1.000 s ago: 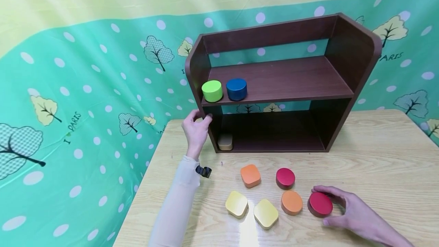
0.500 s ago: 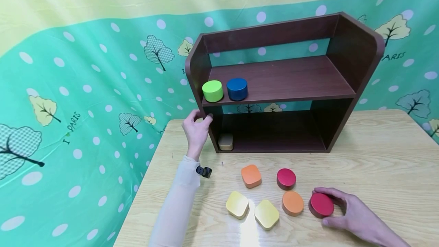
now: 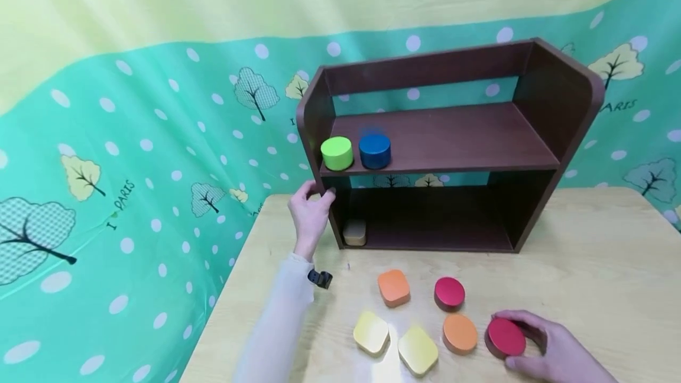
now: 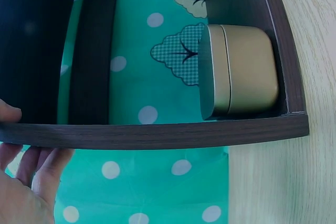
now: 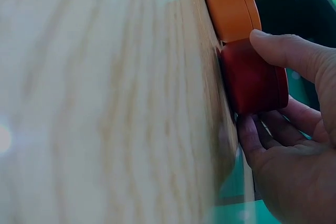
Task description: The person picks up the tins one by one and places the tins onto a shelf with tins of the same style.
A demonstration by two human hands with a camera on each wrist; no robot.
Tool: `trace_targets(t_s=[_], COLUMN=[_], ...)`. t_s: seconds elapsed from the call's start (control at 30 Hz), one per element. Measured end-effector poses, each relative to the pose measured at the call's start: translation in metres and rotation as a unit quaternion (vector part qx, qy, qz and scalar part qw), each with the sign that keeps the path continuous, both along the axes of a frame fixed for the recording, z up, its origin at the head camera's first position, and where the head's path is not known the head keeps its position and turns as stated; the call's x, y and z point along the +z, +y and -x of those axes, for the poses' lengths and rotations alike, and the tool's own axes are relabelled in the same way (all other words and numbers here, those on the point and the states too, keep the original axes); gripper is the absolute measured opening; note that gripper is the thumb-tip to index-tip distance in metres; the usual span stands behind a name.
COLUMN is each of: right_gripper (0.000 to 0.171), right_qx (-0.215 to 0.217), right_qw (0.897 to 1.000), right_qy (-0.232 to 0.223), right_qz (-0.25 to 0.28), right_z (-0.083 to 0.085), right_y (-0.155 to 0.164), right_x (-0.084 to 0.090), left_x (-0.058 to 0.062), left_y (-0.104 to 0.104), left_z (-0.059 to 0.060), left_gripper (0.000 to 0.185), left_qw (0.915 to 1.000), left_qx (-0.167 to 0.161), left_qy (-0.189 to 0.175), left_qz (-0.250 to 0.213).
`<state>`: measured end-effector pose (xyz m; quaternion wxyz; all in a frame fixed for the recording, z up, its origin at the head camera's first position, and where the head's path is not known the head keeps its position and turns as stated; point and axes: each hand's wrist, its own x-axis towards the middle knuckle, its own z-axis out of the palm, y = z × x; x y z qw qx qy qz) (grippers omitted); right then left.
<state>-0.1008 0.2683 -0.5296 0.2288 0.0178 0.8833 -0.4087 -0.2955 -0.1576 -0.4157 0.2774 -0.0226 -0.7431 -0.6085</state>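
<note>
Table [image 3: 585, 265]: pale wood-grain, smooth, glossy w/ glare near front edge. Shelf [image 3: 452, 135]: dark brown wood-look laminate, matt. Red tin [image 5: 252, 80]: smooth satin, metal-like; orange tin [image 5: 231, 9] same. Beige tin [image 4: 244, 69]: satin sheen. Backdrop [image 3: 133, 135]: printed sheet, creased.

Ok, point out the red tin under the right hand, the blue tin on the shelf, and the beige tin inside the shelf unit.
red tin [image 3: 504, 337], head view, on its flat top.
blue tin [image 3: 375, 151], head view, on its front wall.
beige tin [image 4: 247, 71], left wrist view, on its broad side.
</note>
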Motion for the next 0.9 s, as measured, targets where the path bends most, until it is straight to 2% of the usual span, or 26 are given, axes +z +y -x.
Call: trace_targets(t_s=[0.1, 0.23, 0.33, 0.4, 0.5, 0.63, 0.7, 0.9], right_gripper=[0.092, 0.086, 0.088, 0.088, 0.086, 0.079, 0.079, 0.088], right_qx=[0.012, 0.07, 0.09, 0.085, 0.082, 0.114, 0.116, 0.064], right_qw=[0.999, 0.99, 0.985, 0.986, 0.987, 0.974, 0.972, 0.987], right_qy=[-0.014, 0.016, 0.036, 0.043, 0.049, 0.054, 0.052, 0.045], right_qz=[0.042, 0.12, 0.14, 0.136, 0.131, 0.186, 0.196, 0.142], right_z=[-0.003, -0.001, 0.006, 0.012, 0.012, 0.008, 0.007, 0.014], right_y=[0.011, 0.028, 0.032, 0.031, 0.029, 0.024, 0.02, 0.008], right_x=[-0.013, -0.029, -0.031, -0.029, -0.024, -0.019, -0.013, 0.025], left_x=[-0.008, -0.011, -0.007, -0.004, -0.003, -0.007, -0.009, -0.005], left_y=[0.002, 0.002, 0.0, -0.001, -0.001, -0.003, -0.004, -0.003], left_z=[-0.006, -0.009, -0.007, -0.003, -0.003, -0.007, -0.009, -0.005], left_gripper=[0.013, 0.011, 0.013, 0.014, 0.015, 0.012, 0.011, 0.013], left_qw=[0.9999, 0.9998, 0.9999, 1.0, 1.0, 0.9998, 0.9997, 1.0], left_qx=[0.005, 0.017, 0.014, 0.006, -0.002, 0.007, 0.012, 0.007], left_qy=[-0.014, -0.009, -0.003, 0.0, -0.004, -0.016, -0.018, -0.001], left_qz=[0.002, 0.004, 0.001, 0.0, 0.006, 0.008, 0.007, 0.0])
